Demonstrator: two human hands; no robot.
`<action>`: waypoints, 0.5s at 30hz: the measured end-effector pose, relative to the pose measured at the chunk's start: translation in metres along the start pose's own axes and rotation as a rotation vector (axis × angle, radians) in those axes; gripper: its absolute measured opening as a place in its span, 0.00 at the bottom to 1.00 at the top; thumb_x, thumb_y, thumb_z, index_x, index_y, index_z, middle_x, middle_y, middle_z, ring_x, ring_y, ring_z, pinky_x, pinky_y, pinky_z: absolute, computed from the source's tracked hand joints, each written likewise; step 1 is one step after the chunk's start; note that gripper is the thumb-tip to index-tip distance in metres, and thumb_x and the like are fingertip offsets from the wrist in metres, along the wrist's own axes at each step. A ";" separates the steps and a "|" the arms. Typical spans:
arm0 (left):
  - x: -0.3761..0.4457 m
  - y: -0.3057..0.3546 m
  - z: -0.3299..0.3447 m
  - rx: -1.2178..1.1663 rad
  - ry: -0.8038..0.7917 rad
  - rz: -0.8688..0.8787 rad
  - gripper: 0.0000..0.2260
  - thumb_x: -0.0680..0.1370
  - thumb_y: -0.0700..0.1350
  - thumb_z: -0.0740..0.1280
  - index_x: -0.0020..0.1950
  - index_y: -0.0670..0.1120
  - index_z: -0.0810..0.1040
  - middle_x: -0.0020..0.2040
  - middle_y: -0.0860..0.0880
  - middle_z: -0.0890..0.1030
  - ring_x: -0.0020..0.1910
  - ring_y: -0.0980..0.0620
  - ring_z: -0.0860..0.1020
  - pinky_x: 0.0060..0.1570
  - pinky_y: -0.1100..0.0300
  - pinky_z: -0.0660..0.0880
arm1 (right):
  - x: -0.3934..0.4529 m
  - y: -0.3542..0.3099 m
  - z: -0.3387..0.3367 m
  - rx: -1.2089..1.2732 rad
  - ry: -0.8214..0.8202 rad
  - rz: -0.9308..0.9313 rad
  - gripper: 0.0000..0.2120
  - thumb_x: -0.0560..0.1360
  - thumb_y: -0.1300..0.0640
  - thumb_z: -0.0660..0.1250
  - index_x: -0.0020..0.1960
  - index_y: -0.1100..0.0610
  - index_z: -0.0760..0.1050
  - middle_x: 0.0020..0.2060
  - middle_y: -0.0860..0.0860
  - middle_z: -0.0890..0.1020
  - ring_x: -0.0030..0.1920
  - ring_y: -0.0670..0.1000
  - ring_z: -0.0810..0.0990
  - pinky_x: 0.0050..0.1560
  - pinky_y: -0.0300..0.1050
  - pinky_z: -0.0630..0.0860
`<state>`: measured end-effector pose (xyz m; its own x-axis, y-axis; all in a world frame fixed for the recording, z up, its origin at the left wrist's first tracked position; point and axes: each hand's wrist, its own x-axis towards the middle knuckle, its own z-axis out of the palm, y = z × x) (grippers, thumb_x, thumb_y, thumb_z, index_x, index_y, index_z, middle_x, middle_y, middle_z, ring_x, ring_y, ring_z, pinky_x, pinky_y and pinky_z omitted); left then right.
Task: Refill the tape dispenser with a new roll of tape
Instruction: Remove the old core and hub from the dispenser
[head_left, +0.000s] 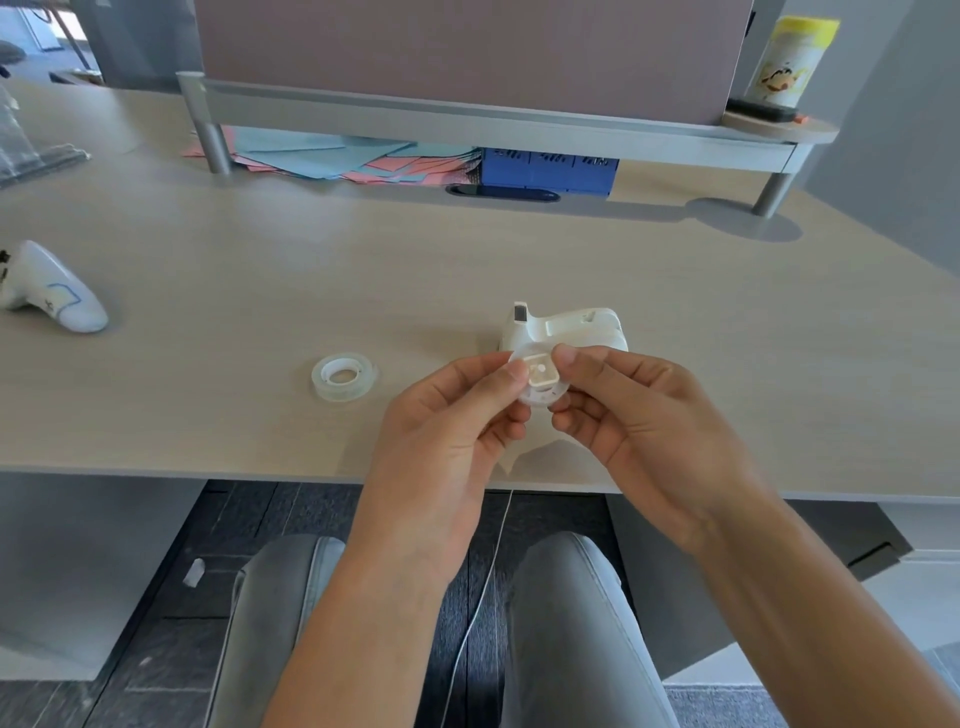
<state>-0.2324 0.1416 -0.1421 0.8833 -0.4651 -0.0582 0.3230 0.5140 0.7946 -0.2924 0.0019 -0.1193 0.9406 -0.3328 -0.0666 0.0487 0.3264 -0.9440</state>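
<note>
A white tape dispenser (566, 327) stands on the desk just beyond my hands, its cutter end pointing left. Between both hands I hold a small white round spool core (540, 375) with a square hub, lifted a little above the desk. My left hand (452, 415) pinches its left rim with thumb and forefinger. My right hand (634, 410) pinches its right side. A new roll of clear tape (344, 375) lies flat on the desk to the left of my hands, apart from them.
A white game controller (49, 288) lies at the desk's left edge. At the back, a monitor riser (467, 117) shelters coloured papers (332, 156) and a blue box (550, 169). A yellow-lidded canister (787, 60) stands back right. The desk's front edge (208, 467) runs below my hands.
</note>
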 end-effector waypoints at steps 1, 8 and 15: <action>0.000 0.000 -0.001 -0.004 -0.002 -0.002 0.11 0.67 0.41 0.75 0.48 0.40 0.86 0.46 0.38 0.83 0.38 0.50 0.77 0.39 0.61 0.75 | 0.000 0.000 0.000 0.002 -0.002 0.004 0.14 0.71 0.55 0.75 0.50 0.64 0.86 0.45 0.61 0.83 0.42 0.51 0.78 0.43 0.39 0.81; -0.002 0.003 -0.006 -0.009 -0.006 0.001 0.13 0.69 0.41 0.74 0.52 0.37 0.85 0.44 0.40 0.83 0.37 0.51 0.76 0.40 0.62 0.75 | 0.000 -0.003 0.004 0.000 -0.034 0.032 0.15 0.70 0.55 0.75 0.51 0.65 0.85 0.48 0.62 0.82 0.43 0.52 0.77 0.41 0.39 0.80; -0.003 0.006 -0.010 -0.013 0.020 0.021 0.10 0.69 0.40 0.74 0.48 0.39 0.87 0.43 0.42 0.85 0.39 0.51 0.78 0.40 0.62 0.76 | 0.004 0.002 0.007 0.011 -0.049 0.034 0.13 0.70 0.57 0.74 0.49 0.65 0.85 0.41 0.57 0.84 0.39 0.50 0.78 0.40 0.38 0.80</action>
<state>-0.2301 0.1533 -0.1435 0.8965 -0.4398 -0.0535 0.3086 0.5333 0.7877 -0.2866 0.0075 -0.1196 0.9571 -0.2778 -0.0828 0.0196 0.3468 -0.9377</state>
